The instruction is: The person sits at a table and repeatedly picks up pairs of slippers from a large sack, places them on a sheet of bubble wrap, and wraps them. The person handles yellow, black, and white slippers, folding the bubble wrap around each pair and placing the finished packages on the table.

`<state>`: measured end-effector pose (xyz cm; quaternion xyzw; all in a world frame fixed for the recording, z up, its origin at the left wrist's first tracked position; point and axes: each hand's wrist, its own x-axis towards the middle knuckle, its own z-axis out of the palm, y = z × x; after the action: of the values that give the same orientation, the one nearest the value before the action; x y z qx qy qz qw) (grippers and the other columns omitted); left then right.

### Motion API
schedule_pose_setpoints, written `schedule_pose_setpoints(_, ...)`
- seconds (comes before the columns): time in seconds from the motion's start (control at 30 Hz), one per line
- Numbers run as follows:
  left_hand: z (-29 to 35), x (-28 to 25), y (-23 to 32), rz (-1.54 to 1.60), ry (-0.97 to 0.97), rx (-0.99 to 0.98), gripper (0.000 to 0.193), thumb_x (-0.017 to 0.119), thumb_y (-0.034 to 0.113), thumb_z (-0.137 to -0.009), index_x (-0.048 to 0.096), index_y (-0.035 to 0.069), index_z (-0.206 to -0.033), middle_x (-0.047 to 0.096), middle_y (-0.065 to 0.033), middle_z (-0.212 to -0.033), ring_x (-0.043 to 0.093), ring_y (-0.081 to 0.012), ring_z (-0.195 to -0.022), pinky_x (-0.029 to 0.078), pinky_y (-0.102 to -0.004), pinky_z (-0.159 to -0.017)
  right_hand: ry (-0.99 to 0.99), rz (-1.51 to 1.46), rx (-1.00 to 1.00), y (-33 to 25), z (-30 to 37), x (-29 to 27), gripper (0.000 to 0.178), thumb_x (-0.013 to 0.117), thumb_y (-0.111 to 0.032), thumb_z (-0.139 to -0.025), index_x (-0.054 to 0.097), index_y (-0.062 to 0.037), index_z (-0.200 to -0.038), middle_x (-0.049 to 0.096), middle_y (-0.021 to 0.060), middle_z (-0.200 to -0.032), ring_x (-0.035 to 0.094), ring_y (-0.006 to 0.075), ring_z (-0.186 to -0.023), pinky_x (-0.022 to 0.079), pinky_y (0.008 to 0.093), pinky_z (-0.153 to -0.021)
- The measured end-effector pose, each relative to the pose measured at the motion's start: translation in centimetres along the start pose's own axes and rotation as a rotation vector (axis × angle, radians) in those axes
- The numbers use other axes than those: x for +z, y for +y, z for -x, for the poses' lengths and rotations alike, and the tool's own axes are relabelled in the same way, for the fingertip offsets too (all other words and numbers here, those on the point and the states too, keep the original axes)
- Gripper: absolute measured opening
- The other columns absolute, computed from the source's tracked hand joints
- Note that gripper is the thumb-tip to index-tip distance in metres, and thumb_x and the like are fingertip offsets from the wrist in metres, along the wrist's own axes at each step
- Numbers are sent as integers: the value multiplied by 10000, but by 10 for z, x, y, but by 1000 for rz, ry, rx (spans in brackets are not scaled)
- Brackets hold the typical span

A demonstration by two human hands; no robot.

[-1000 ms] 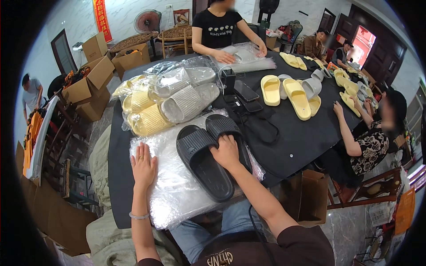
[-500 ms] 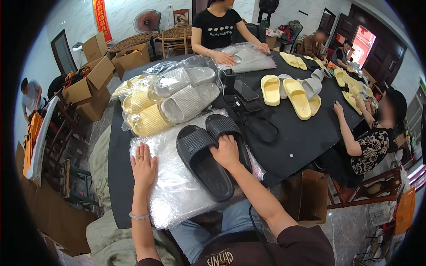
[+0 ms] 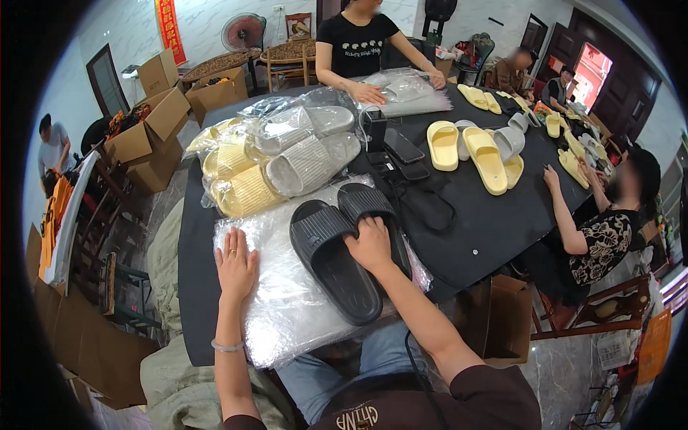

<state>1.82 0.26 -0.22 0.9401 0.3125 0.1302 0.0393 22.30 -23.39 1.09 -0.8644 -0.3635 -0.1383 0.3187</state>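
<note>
A pair of black slippers (image 3: 335, 269) rests on a stack of clear plastic bags (image 3: 276, 322) at the near edge of the table. My right hand (image 3: 371, 245) is closed on the slippers where their straps meet, its fingertips partly hidden inside the right one. Flat on the left edge of the bags lies my left hand (image 3: 235, 265), fingers stretched out and holding nothing. Just beyond the stack, bagged grey slippers (image 3: 308, 166) and bagged yellow slippers (image 3: 247, 188) are piled together.
Phones (image 3: 403, 147) and a black strap (image 3: 437, 208) lie right of the pile on the black table (image 3: 459, 240). Loose yellow slippers (image 3: 484, 159) sit farther right. A co-worker's hands (image 3: 367, 93) touch a bagged slipper across the table. An open carton (image 3: 507, 319) stands below the right edge.
The whole view has shifted slightly. My hands keep their places on the black slippers and the bags.
</note>
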Motion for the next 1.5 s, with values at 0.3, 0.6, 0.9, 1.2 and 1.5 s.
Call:
schedule_pose_setpoints(0.3,0,1,-1,-8,-10,1,598,385,386,-966,262,86,-1469,217,-92,-1543,174,-250,-1431,138,-461,-1144,-25,-4,20,-2,-1,-3,388,665,-271,-729,625,53,-937,598,167,-1010,517,351,-987,422,446,-863)
schedule_pose_setpoints(0.6,0,2,-2,-12,-10,2,599,388,383,-966,258,86,-1470,217,-93,-1543,177,-251,-1430,136,-464,-1143,-7,-11,15,-1,0,0,401,665,-278,-732,624,49,-959,599,169,-1029,515,352,-1000,420,443,-875)
schedule_pose_setpoints(0.9,0,1,-2,1,-16,-3,603,386,388,-965,251,95,-1474,211,-87,-1546,171,-247,-1432,132,-463,-1144,15,-12,3,-1,0,0,387,662,-273,-729,627,49,-941,602,170,-1020,519,352,-982,422,447,-863)
schedule_pose_setpoints(1.2,-1,2,-1,-4,-13,-1,600,386,383,-965,253,94,-1473,212,-84,-1546,172,-249,-1432,135,-464,-1144,-27,-17,26,-1,-1,-1,402,665,-276,-733,622,54,-959,598,169,-1045,514,351,-998,417,448,-875)
schedule_pose_setpoints(1.5,1,-3,0,23,-26,-22,603,375,389,-959,267,81,-1467,209,-90,-1546,170,-250,-1433,135,-459,-1145,-30,16,15,-6,-2,-3,374,653,-265,-738,627,51,-936,599,169,-1039,517,354,-996,423,448,-863)
